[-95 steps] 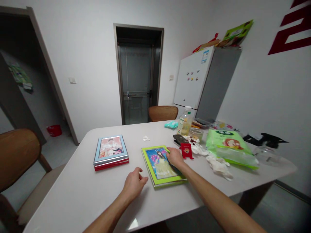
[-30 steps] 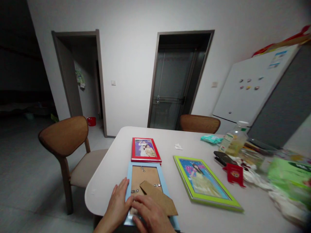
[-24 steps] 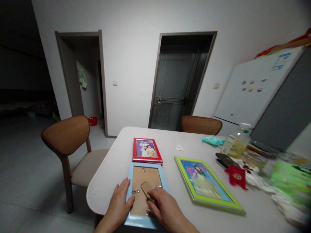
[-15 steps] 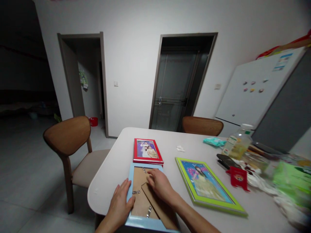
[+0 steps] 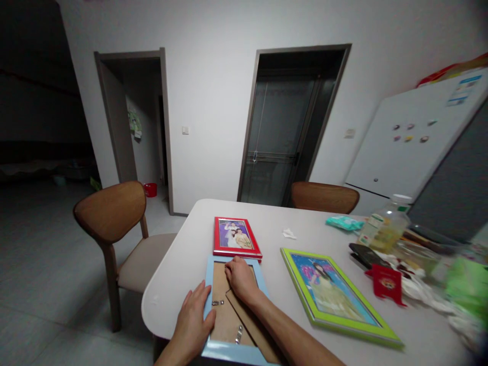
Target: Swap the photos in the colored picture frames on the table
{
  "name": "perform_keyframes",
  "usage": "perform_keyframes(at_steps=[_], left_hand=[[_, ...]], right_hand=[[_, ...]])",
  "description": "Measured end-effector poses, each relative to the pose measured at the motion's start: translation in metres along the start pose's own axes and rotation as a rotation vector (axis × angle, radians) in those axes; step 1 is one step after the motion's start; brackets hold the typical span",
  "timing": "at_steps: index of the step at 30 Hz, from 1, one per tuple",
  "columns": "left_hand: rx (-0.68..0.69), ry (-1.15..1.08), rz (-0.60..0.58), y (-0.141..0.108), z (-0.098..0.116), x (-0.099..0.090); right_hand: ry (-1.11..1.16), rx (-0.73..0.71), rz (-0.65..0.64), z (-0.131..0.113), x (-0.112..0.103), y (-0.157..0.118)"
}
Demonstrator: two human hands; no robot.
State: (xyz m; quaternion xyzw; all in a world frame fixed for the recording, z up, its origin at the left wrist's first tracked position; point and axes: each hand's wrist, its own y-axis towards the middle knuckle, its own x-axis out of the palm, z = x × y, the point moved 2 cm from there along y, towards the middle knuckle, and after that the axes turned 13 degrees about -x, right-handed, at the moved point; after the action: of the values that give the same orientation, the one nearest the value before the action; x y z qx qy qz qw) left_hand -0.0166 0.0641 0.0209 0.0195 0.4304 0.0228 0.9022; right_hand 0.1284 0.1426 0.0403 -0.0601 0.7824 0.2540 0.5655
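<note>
Where the blue frame (image 5: 225,323) stretches up-picture, its left edge is touched by splayed left hand (image 5: 192,319), far end by bunched right hand (image 5: 243,279).

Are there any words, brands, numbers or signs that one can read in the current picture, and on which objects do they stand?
None can be read with certainty.
Bottle label: too small and blurred.
Refrigerator sticker: too small.
Red stand: its emblem is too small.
Green package: too blurred.

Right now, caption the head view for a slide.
Left hand on a face-down blue photo frame, right hand at its far end; red photo frame beyond, green photo frame alongside.
</note>
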Motion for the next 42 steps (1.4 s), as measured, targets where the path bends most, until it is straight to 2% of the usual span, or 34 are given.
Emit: perform_keyframes(at_steps=[6, 11, 15, 23, 34, 42], left_hand=[[0.007, -0.018, 0.019, -0.001, -0.004, 0.001], [0.017, 0.035, 0.029, -0.001, -0.003, 0.002], [0.008, 0.042, 0.018, -0.002, 0.000, 0.000], [0.023, 0.077, 0.026, -0.001, -0.001, 0.002], [0.026, 0.133, 0.018, 0.000, -0.003, 0.004], [0.023, 0.134, 0.004, -0.002, 0.000, 0.001]], right_hand=[[0.087, -0.175, 0.112, -0.019, -0.008, -0.027], [0.210, -0.320, -0.049, -0.030, -0.008, -0.037], [0.248, -0.304, -0.061, -0.032, -0.009, -0.036], [0.257, -0.344, -0.078, -0.033, -0.016, -0.051], [0.293, -0.345, -0.115, -0.034, -0.012, -0.046], [0.305, -0.330, -0.079, -0.037, -0.016, -0.049]])
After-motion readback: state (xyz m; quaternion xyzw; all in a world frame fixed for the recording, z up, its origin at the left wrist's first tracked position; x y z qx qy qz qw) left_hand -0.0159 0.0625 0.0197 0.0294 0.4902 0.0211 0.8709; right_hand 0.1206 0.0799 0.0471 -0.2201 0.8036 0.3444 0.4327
